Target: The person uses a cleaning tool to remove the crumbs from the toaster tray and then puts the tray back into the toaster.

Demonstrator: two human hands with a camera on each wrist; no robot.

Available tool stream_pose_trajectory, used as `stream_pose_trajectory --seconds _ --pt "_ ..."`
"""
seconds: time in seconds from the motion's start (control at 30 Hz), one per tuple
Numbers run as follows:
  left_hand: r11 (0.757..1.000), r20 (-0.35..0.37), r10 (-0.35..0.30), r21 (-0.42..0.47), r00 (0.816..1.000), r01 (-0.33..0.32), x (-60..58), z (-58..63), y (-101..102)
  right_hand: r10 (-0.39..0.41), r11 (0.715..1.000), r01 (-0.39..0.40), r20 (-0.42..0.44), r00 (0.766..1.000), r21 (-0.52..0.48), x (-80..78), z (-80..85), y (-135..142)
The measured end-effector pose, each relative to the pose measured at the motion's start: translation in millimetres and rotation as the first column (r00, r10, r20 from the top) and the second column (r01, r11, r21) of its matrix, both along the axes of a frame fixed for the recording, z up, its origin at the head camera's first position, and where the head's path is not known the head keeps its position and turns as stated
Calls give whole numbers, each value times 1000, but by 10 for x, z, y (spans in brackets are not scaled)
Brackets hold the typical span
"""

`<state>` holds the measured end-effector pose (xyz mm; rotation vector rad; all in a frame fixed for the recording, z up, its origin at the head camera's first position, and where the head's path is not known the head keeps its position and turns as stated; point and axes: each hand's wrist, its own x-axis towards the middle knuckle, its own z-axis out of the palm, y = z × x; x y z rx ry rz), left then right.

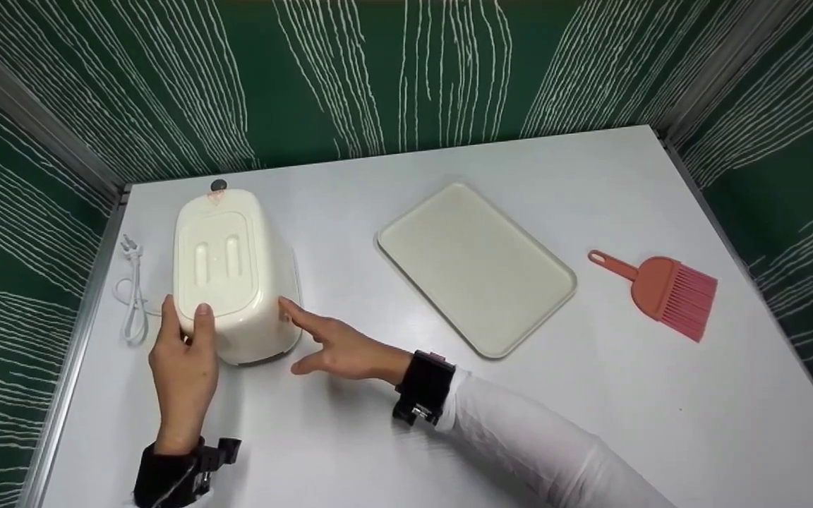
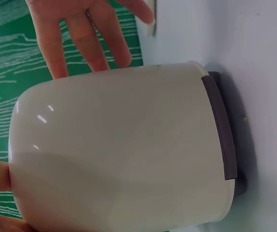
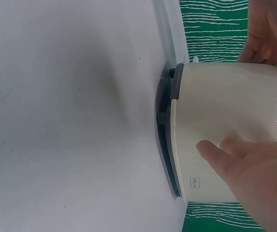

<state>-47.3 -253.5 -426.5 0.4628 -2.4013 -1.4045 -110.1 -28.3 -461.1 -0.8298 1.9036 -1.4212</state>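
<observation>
A cream toaster [image 1: 216, 261] with a lid marked by two raised, slot-shaped ridges stands at the left of the table. My left hand [image 1: 185, 370] holds its near left corner, thumb on the top edge and fingers along the left side. Beside the right wall of the toaster, my right hand [image 1: 341, 347] has its fingers extended, the fingertips against that wall and the thumb apart from it. The left wrist view shows the toaster's smooth near end and a dark strip [image 2: 220, 128] at its base. Some left-hand fingers are hidden behind the toaster.
A white power cord [image 1: 135, 310] with its plug lies left of the toaster. An off-white tray [image 1: 477, 268] rests mid-table. Farther right lie a red dustpan [image 1: 653, 288] and a small brush [image 1: 692, 300] together. Green walls [image 1: 378, 77] enclose the table's back and sides.
</observation>
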Motion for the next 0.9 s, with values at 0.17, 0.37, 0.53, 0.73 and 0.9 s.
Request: stream_pose_trajectory --seconds 0.17,0.37,0.53,0.73,0.9 --pt "1000 -1 19 -3 1000 -19 34 -2 15 5 1000 -5 -5 1000 2 15 -11 9" --pt "1000 -48 21 -21 999 -22 52 -22 37 -1 1000 2 5 1000 -13 17 -20 36" --pt "999 -65 20 -32 998 -22 74 -30 50 -8 1000 8 -14 1000 0 25 -50 57" --pt "998 -68 30 -47 997 -33 83 -22 61 -11 1000 11 -12 1000 10 37 -71 80" --pt "998 -81 44 -50 996 -48 102 -17 76 -7 1000 7 -5 1000 16 57 -76 104"
